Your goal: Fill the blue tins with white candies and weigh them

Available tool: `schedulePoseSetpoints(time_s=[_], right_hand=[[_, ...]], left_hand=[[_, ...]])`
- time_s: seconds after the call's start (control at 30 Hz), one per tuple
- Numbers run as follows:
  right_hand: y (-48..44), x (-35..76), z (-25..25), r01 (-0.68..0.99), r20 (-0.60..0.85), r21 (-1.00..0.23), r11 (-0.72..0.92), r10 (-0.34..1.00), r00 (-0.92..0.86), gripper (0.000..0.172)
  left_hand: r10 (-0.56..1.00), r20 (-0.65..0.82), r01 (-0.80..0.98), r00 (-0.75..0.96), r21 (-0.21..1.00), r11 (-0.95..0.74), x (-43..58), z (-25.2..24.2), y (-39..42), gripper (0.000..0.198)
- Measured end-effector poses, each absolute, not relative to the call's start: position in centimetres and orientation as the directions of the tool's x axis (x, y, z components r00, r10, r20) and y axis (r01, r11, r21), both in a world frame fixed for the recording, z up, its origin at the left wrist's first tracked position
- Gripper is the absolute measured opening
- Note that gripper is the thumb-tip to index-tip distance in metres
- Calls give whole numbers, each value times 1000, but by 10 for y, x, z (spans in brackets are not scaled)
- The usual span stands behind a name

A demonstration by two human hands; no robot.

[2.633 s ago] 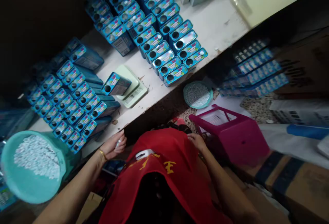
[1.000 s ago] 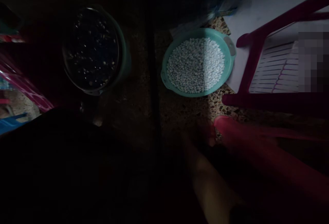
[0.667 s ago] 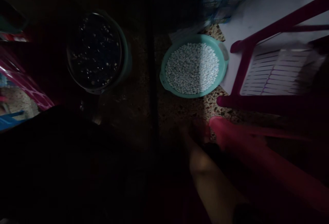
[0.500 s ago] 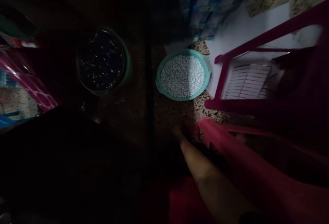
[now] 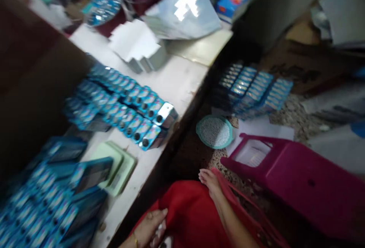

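My left hand (image 5: 152,225) is curled over the red cloth on my lap (image 5: 188,210). Small pale bits show at its fingers, too blurred to name, and a whitish object lies just below them. Beyond the lap, my right hand (image 5: 209,180) is held out beside a pink-red stool (image 5: 242,206), its fingers stretched and nothing visible in them. On the floor past that hand stands a light green basin (image 5: 200,136) full of small white pieces (image 5: 215,131).
Blue boxes (image 5: 142,126) stand in rows on the white table (image 5: 182,81), near green containers (image 5: 121,174) and a stack of white cards (image 5: 135,41). More blue boxes (image 5: 253,88) stand on the floor. A magenta stool (image 5: 308,179) lies at right.
My view has swung up from the dark floor to the lit tabletop. The basin now looks smaller and farther off. My left hand has come into sight, and my right hand shows clearly.
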State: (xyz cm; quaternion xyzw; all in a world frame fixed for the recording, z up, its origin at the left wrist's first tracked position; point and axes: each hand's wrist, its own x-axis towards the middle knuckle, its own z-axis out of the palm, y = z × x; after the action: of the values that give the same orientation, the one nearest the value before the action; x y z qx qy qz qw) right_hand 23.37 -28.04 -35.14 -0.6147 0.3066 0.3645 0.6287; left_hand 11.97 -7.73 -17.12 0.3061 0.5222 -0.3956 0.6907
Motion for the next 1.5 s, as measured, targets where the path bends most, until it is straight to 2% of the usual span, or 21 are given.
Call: schedulePoseSetpoints(time_s=[0.03, 0.07, 0.1, 0.2, 0.27, 0.33, 0.37, 0.43, 0.47, 0.57, 0.67, 0.87, 1.03, 1.27, 1.4, 1.5], right_hand=[[-285, 239, -326, -825, -823, -564, -34, 107, 558, 42], [-287, 245, -300, -815, -812, -578, -43, 133, 568, 44], [-287, 252, -272, -802, -798, -595, -53, 160, 581, 44], [-273, 270, -176, -686, -692, -714, -141, 292, 660, 37], [-250, 275, -107, -470, -530, -846, -251, 490, 692, 27], [-223, 271, -44, -113, -287, -954, -277, 745, 602, 19], [-210, 267, -19, 92, -150, -970, -225, 854, 499, 18], [-187, 255, 15, 477, 61, -878, -51, 975, 215, 19], [-179, 249, 23, 623, 99, -782, 21, 991, 90, 19], [-160, 235, 27, 857, 34, -498, 128, 991, -129, 16], [-145, 223, 23, 908, -73, -388, 160, 976, -203, 16], [-105, 195, 36, 920, -171, -361, 153, 959, -227, 20], [-77, 176, 42, 919, -174, -347, 186, 950, -258, 22], [-49, 165, 36, 883, -181, -414, 223, 930, -320, 21], [-35, 167, 30, 880, -161, -404, 251, 927, -339, 20], [-28, 178, 17, 844, -85, -456, 281, 931, -356, 20]], left_hand=[[-86, -981, 814, 171, 92, 573, 121, -159, -81, 32], [-12, -984, 751, 177, 127, 648, 123, -146, -83, 33], [9, -984, 680, 180, 131, 721, 125, -132, -83, 33], [-81, -949, 487, 304, 82, 869, 128, -89, -78, 34], [-110, -881, 342, 460, 62, 938, 128, -65, -74, 31], [-106, -834, 242, 541, 34, 970, 129, -46, -72, 26], [-107, -818, 206, 566, 15, 979, 130, -39, -72, 24], [-109, -777, 137, 620, -30, 990, 131, -28, -74, 21], [-108, -756, 106, 645, -51, 993, 131, -23, -75, 20], [-82, -706, 22, 703, -94, 995, 125, -16, -74, 19], [-28, -688, -54, 725, -98, 994, 110, -14, -66, 18], [54, -675, -88, 736, -15, 996, 75, -6, -34, 18], [72, -701, -92, 710, 9, 996, 52, 1, -3, 16], [129, -766, -129, 630, 60, 990, 31, 1, 21, 12], [206, -773, -227, 600, 82, 970, 35, -4, 25, 12], [265, -752, -314, 604, 82, 946, 45, -5, 27, 11]])
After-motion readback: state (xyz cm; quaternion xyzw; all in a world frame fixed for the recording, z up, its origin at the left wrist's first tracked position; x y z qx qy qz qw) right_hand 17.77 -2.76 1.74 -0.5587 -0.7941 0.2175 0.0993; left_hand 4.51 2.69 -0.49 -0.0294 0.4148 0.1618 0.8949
